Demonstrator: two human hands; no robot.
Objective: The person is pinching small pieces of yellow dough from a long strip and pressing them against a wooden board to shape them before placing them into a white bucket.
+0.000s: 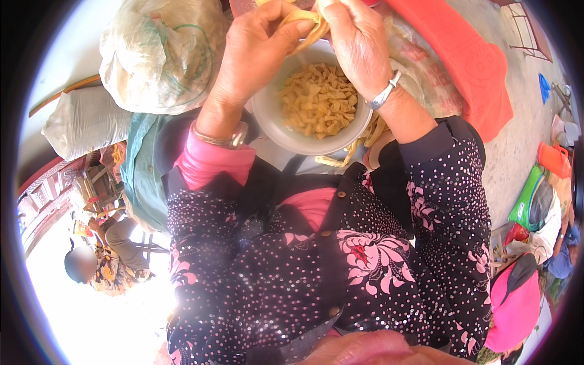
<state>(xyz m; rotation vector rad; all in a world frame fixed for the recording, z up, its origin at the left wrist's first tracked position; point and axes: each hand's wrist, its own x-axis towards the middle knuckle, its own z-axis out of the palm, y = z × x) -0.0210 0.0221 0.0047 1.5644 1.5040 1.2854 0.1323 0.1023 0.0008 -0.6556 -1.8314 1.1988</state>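
Note:
My left hand (250,58) and my right hand (360,56) meet above a bowl at the top of the head view. Both are closed on a soft, pale yellow strip (314,29), which is folded or bunched between the fingers. What kind of food it is, I cannot make out. Below the hands stands a round white bowl (266,121), partly filled with short yellowish pieces (319,100). Longer strips (340,159) of similar colour lie beside the bowl, partly covered by my right arm. The upper fingertips reach the picture's edge.
A large tied plastic sack (161,58) stands left of the bowl, with a pale wrapped bundle (88,121) beyond it. On the right lie a red cloth-like sheet (468,67) and a clear plastic bag (426,79). Another person (118,249) sits at far left. Assorted bags (526,198) line the right.

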